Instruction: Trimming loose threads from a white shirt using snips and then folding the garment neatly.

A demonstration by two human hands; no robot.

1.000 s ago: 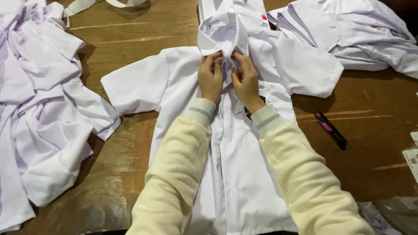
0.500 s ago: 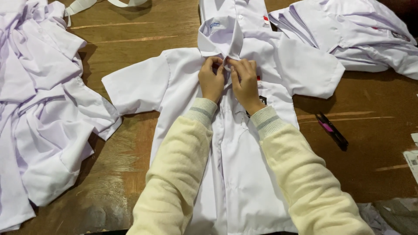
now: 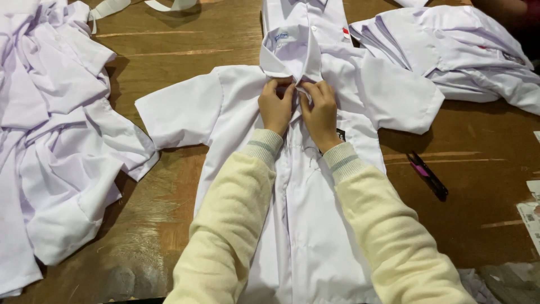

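A white short-sleeved shirt [image 3: 315, 225] lies face up on the wooden table [image 3: 180, 45], sleeves spread, collar pointing away from me. My left hand [image 3: 275, 107] and my right hand [image 3: 322, 112] sit side by side just below the collar [image 3: 289, 56], both pinching the front placket at the top button. The fingertips meet over the opening, so the button itself is hidden. Cream knit sleeves cover both forearms.
A heap of white shirts [image 3: 50, 141] fills the left side. Folded white shirts [image 3: 461, 56] are stacked at the top right, another [image 3: 306, 17] lies beyond the collar. Small black and pink snips [image 3: 427, 174] rest on the table at right. Paper labels [image 3: 531, 217] lie at the right edge.
Both hands stay at the top of the placket; the fingers have shifted slightly closer together under the collar. The shirt has not moved.
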